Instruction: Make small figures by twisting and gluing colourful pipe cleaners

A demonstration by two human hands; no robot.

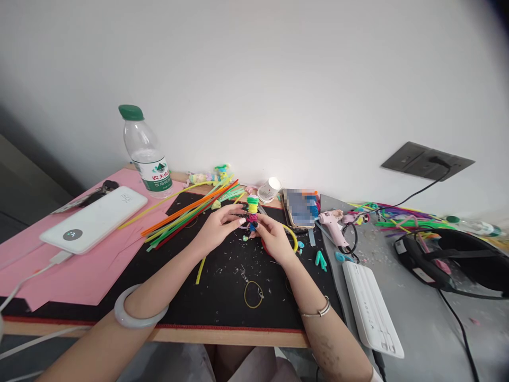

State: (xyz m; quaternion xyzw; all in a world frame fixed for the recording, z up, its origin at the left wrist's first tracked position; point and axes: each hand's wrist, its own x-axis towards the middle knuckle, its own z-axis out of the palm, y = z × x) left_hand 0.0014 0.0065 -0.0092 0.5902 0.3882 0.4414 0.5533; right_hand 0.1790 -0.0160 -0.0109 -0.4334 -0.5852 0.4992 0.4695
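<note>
A small upright figure (252, 210) made of coiled pipe cleaners, green and yellow on top, pink and blue below, stands over the black mat (222, 297). My left hand (218, 227) pinches it from the left with fingers closed. My right hand (273, 237) grips its lower part from the right. A bundle of orange, green and yellow pipe cleaners (191, 213) lies just left of my left hand. A yellow loop (293, 236) lies partly under my right hand.
A water bottle (146, 153), a white power bank (94, 219) on pink paper (79, 276), a phone (299, 208), a pink glue gun (333, 224), a white keyboard (371, 309), more pipe cleaners (397, 218), a black bag (453, 260) and a thin wire ring (253, 294).
</note>
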